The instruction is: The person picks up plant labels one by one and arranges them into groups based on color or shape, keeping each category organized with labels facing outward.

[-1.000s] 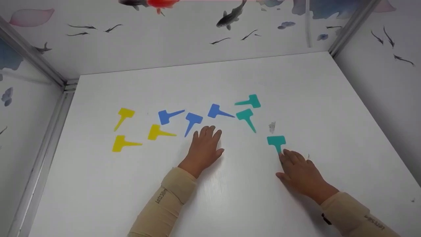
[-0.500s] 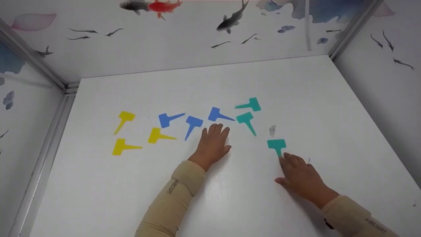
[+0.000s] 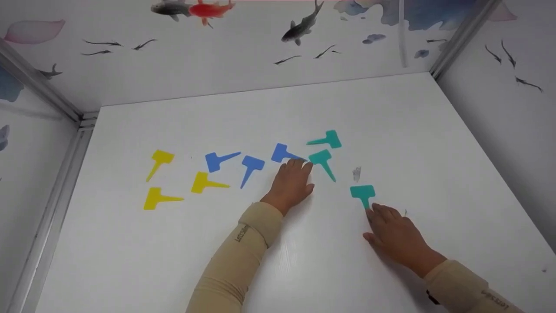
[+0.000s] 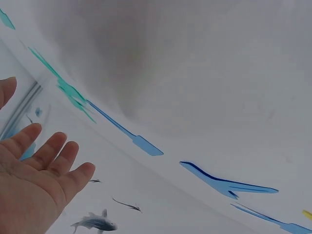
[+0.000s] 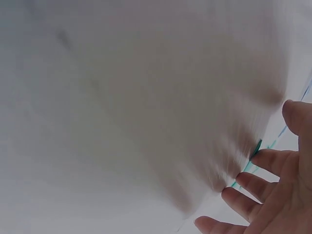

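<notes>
My left hand [image 3: 290, 184] reaches over the table with its fingers extended and nothing in them. Its fingertips overlap the stem end of a T-shaped blue plant label [image 3: 280, 153] in the head view; whether they touch it I cannot tell. Just beyond the fingers lies a green plant label [image 3: 320, 157], with another green label [image 3: 333, 139] behind it. On the right, my right hand [image 3: 402, 237] stretches its fingers to a third green label [image 3: 362, 191]. Its fingertips meet the lower stem and hide the tip. In the right wrist view, the fingers [image 5: 243, 202] are spread and loosely bent.
Two more blue labels [image 3: 252, 164] and three yellow labels [image 3: 202, 182] lie flat to the left on the white table [image 3: 217, 265]. A grey smudge [image 3: 356, 173] marks the tabletop. Walls printed with fish [image 3: 302, 28] enclose the back and sides.
My left hand has moved right and slightly forward, from beside the middle blue label to the stem end of the right-hand blue one. My right hand stays at the green label.
</notes>
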A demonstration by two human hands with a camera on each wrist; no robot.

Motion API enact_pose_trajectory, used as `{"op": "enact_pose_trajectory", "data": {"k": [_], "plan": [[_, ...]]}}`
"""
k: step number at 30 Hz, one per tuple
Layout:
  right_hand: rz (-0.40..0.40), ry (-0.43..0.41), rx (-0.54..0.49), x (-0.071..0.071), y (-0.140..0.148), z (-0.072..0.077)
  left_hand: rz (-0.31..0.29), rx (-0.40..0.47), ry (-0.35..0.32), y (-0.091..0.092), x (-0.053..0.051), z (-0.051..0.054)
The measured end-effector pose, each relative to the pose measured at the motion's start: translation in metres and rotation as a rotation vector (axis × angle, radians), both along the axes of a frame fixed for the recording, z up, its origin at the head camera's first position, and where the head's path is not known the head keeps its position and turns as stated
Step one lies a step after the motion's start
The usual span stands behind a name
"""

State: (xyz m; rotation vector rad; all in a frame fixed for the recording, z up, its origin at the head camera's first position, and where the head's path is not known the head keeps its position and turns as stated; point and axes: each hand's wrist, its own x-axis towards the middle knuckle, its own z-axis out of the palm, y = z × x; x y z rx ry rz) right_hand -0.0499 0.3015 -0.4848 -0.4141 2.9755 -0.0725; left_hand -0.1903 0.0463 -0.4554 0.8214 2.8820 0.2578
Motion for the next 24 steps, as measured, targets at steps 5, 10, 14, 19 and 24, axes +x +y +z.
{"op": "enact_pose_trajectory", "data": {"k": [5,10,14,19,24], "plan": [[-0.009,0.008,-0.020,0.000,-0.001,0.002,0.011,0.007,-0.043,0.010,-0.011,-0.005],[-0.026,-0.001,-0.032,-0.001,-0.002,0.002,0.014,-0.021,-0.081,0.022,-0.018,-0.007],[-0.024,0.020,-0.033,0.000,-0.002,0.001,0.012,-0.017,-0.067,0.028,-0.024,-0.010],[-0.022,0.027,-0.045,0.000,-0.002,-0.001,0.028,-0.017,-0.056,0.033,-0.032,-0.014],[-0.040,0.012,-0.051,-0.001,0.000,-0.001,0.028,-0.030,-0.031,0.038,-0.039,-0.016]]}}
